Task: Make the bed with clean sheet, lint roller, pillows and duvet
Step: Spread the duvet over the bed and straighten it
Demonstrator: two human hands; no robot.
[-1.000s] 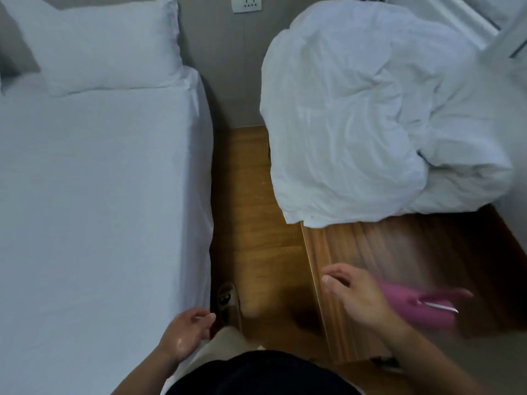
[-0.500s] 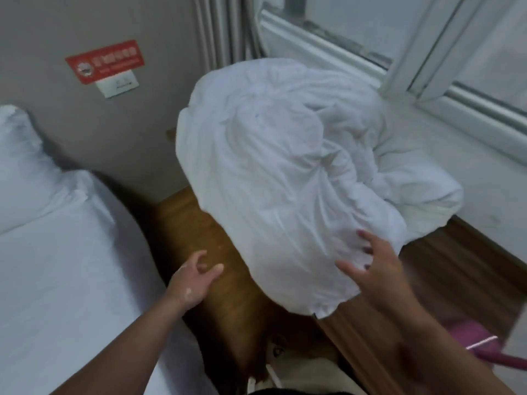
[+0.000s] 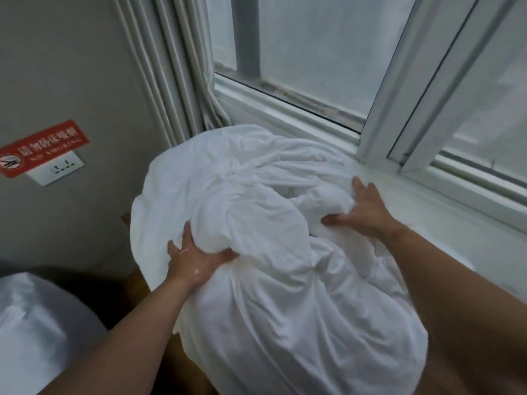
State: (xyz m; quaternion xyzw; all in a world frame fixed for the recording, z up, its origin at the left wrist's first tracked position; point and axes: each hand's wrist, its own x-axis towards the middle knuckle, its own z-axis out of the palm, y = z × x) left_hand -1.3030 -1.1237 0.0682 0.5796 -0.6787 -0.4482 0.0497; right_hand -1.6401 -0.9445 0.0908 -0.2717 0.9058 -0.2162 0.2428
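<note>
A bunched-up white duvet [image 3: 256,280] lies in a heap on a wooden surface below the window. My left hand [image 3: 194,259] grips a fold on the heap's left side, thumb dug into the cloth. My right hand [image 3: 362,209] grips the crumpled fabric near the top right, fingers spread over it and thumb pressed in. A white pillow [image 3: 37,323] on the bed shows at the lower left corner. The pink lint roller is out of view.
A window [image 3: 342,52] with a white sill [image 3: 456,212] runs along the right. Pale curtains [image 3: 182,67] hang in the corner. On the grey wall sit a red no-smoking sign [image 3: 42,146] and a socket [image 3: 60,169].
My right hand has let go of the pink lint roller on the wooden surface. Both hands reached forward and took hold of the duvet. My view rose towards the window.
</note>
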